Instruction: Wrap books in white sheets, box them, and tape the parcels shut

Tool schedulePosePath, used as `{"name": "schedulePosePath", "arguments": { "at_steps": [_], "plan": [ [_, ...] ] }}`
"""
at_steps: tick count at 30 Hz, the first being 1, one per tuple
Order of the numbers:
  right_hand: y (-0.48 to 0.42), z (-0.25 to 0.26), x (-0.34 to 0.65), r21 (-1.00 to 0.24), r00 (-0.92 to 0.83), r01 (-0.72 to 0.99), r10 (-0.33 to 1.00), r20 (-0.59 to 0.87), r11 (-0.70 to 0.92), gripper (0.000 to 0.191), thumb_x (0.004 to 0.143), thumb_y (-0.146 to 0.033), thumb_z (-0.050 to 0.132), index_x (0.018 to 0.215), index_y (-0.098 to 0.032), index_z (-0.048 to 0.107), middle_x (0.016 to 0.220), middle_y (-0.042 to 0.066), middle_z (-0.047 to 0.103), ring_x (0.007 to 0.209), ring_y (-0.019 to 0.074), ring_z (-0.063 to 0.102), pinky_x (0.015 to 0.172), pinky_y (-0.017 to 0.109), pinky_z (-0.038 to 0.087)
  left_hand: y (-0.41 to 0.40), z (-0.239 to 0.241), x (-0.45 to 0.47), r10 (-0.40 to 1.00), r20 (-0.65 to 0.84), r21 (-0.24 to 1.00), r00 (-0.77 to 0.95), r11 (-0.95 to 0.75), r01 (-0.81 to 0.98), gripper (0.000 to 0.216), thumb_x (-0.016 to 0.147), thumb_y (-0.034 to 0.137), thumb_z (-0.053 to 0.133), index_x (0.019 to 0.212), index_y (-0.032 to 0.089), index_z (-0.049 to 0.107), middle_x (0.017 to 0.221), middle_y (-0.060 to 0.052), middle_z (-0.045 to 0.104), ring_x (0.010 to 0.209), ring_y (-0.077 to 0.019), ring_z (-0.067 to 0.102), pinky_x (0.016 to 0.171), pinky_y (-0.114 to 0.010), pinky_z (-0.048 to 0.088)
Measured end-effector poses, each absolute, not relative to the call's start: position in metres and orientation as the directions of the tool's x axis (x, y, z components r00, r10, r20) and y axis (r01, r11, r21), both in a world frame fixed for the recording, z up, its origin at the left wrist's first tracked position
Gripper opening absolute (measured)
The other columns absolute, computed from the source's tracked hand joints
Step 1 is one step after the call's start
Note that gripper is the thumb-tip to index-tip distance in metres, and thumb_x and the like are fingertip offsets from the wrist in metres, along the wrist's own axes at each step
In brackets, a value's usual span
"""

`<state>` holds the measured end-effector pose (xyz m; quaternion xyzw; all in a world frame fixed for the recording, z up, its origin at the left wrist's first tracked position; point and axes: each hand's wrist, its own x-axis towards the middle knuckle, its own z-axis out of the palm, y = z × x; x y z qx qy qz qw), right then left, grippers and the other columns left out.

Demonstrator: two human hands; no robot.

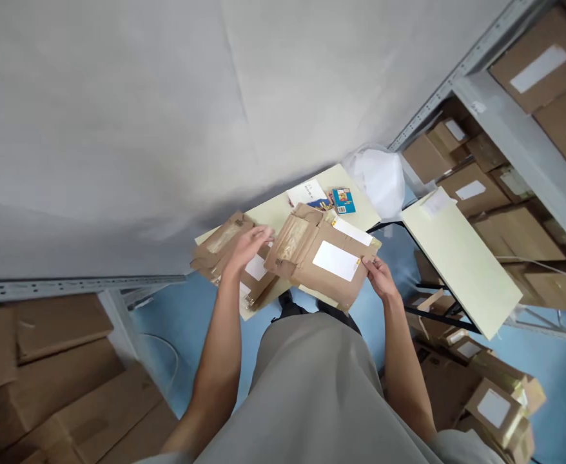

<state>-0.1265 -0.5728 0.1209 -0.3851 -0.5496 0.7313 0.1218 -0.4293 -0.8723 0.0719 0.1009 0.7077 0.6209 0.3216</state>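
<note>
I stand over a small pale table point(273, 211). My right hand point(380, 277) grips the near right corner of a flat brown cardboard mailer point(312, 258) with a white label, held tilted above the table. My left hand point(250, 248) reaches onto a pile of opened brown cardboard mailers point(218, 248) at the table's left end, fingers curved over the top piece and smeared by motion. Behind the mailer lie a white booklet point(306, 192) and a small blue card pack point(343, 200).
A white plastic bag point(380, 177) sits at the table's far right. A second pale board point(459, 261) stands to the right. Metal shelves with brown labelled boxes point(539, 64) flank both sides. More boxes point(493, 403) lie on the blue floor.
</note>
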Motion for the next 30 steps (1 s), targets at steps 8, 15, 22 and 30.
{"name": "schedulePosePath", "arguments": {
  "at_steps": [8, 15, 22, 30],
  "plan": [
    [-0.495, 0.134, -0.042, -0.939, -0.591, 0.141, 0.735, -0.334, -0.314, 0.063, 0.074, -0.069, 0.097, 0.114, -0.022, 0.083, 0.111, 0.009, 0.088, 0.107, 0.0333, 0.082, 0.097, 0.046, 0.066, -0.703, 0.088, -0.384, 0.674, -0.289, 0.933, -0.679, 0.357, -0.043, 0.073, 0.08, 0.062, 0.089, 0.134, 0.014, 0.072, 0.139, -0.019, 0.076, 0.124, -0.032, 0.075, 0.107, -0.044, 0.061],
    [-0.4, 0.128, 0.049, -0.953, -0.521, 0.066, 0.804, -0.286, -0.296, 0.056, 0.077, -0.068, 0.096, 0.108, -0.023, 0.084, 0.11, 0.008, 0.087, 0.105, 0.0334, 0.081, 0.098, 0.047, 0.065, -0.546, 0.109, -0.305, 0.812, -0.272, 0.962, -0.515, 0.239, -0.133, 0.073, 0.074, 0.069, 0.091, 0.123, 0.017, 0.074, 0.122, -0.012, 0.083, 0.115, -0.0317, 0.077, 0.103, -0.044, 0.061],
    [-0.306, 0.112, 0.148, -0.974, -0.373, 0.117, 0.9, -0.226, -0.196, 0.056, 0.078, -0.071, 0.093, 0.106, -0.023, 0.082, 0.113, 0.009, 0.087, 0.111, 0.0367, 0.079, 0.1, 0.05, 0.065, -0.403, 0.126, -0.215, 0.862, -0.294, 0.953, -0.414, 0.233, -0.191, 0.066, 0.067, 0.063, 0.098, 0.112, 0.02, 0.075, 0.108, -0.007, 0.083, 0.111, -0.0311, 0.077, 0.103, -0.044, 0.059],
    [-0.235, 0.093, 0.208, -0.97, -0.18, 0.182, 0.965, -0.193, -0.16, 0.06, 0.085, -0.08, 0.082, 0.105, -0.024, 0.078, 0.109, 0.01, 0.086, 0.105, 0.0336, 0.079, 0.099, 0.05, 0.064, -0.288, 0.121, -0.171, 0.93, -0.289, 0.957, -0.228, 0.275, -0.094, 0.062, 0.074, 0.065, 0.093, 0.113, 0.021, 0.073, 0.116, -0.009, 0.082, 0.119, -0.0316, 0.074, 0.108, -0.045, 0.058]
  ]
}}
